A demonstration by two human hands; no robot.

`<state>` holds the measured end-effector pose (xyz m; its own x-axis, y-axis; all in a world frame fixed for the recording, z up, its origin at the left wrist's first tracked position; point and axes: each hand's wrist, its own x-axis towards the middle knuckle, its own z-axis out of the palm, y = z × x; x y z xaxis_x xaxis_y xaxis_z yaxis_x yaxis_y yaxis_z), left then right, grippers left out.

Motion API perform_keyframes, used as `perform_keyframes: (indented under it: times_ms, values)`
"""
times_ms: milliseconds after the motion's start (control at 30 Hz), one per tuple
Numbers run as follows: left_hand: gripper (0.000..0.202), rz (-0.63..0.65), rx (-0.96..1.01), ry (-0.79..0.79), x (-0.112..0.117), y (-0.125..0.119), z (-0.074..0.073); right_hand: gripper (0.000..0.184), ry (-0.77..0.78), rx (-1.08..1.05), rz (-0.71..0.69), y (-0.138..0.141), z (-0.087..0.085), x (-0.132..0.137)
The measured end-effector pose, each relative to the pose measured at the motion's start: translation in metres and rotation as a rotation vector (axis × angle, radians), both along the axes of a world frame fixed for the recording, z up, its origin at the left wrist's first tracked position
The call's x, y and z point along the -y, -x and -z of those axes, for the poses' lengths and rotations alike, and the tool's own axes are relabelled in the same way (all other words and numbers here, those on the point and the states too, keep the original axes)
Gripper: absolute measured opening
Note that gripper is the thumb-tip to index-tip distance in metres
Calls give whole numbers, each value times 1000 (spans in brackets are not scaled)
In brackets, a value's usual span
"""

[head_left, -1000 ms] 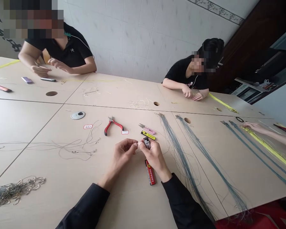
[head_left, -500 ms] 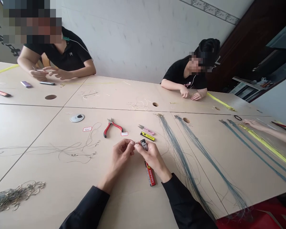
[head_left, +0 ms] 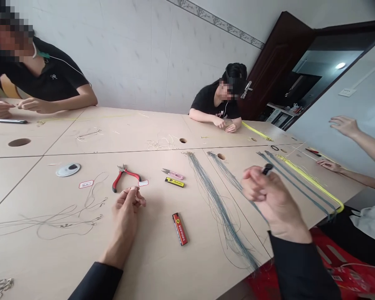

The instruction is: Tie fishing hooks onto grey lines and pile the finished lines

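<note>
Noting the right hand (head_left: 276, 200) pinching a small black object (head_left: 268, 168) above loose grey-blue line strands (head_left: 220, 210); left hand (head_left: 126, 212) curled, seemingly empty. A drop risks tangling.

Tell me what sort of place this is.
Likely a small workroom for hand-making fishing rigs: a seated worker shares a long pale table with others, and grey-blue line bundles and red-handled pliers lie on it.

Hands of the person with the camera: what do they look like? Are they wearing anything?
Both arms have long black sleeves, the left sleeve and the right sleeve, which reach down to the wrists. The left hand and the right hand are bare, with no gloves.
</note>
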<state>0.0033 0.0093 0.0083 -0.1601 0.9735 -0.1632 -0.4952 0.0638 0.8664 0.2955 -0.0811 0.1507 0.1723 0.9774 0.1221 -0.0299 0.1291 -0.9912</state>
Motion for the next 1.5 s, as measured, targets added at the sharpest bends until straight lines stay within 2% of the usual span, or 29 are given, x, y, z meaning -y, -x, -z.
perform_keyframes:
  times_ms: [100, 233, 367, 500, 600, 733, 833, 900, 1033, 1133, 1233, 1367, 1500]
  values:
    - [28, 15, -16, 5, 0, -1, 1, 25, -25, 40, 165, -25, -17, 13]
    - [29, 119, -156, -34, 3, -3, 0, 21, -94, 51, 273, -38, -39, 17]
    - [36, 235, -346, -83, 7, -5, -5, 18, -258, 103, 276, -35, -79, 13]
    - [38, 229, -382, -101, 7, -6, -8, 16, -381, 182, 279, -26, -121, 2]
    - [36, 227, -377, -67, 6, -5, -8, 14, -379, 232, 291, -28, -135, -18]
    - [32, 238, -388, -66, 5, -4, -5, 14, -261, 254, 319, -47, -125, -61]
    - [32, 240, -376, -74, 5, -3, -1, 12, -168, 240, 434, -68, -115, -93]
    - [32, 230, -363, -72, 4, -3, 1, 11, -150, 223, 525, -81, -114, -106]
    - [32, 229, -360, -73, 4, -2, 3, 10, -178, 207, 653, -101, -121, -113]
    - [31, 228, -373, -79, 4, -2, 3, 10, -193, 187, 663, -108, -118, -106]
    - [30, 217, -375, -84, 3, -2, 3, 8, -117, 170, 629, -109, -96, -94]
    - [28, 218, -355, -69, 3, -3, 1, 19, 47, 190, 599, -115, -47, -69]
    - [28, 220, -343, -63, 4, -4, -1, 29, 161, 247, 591, -133, 2, -35]
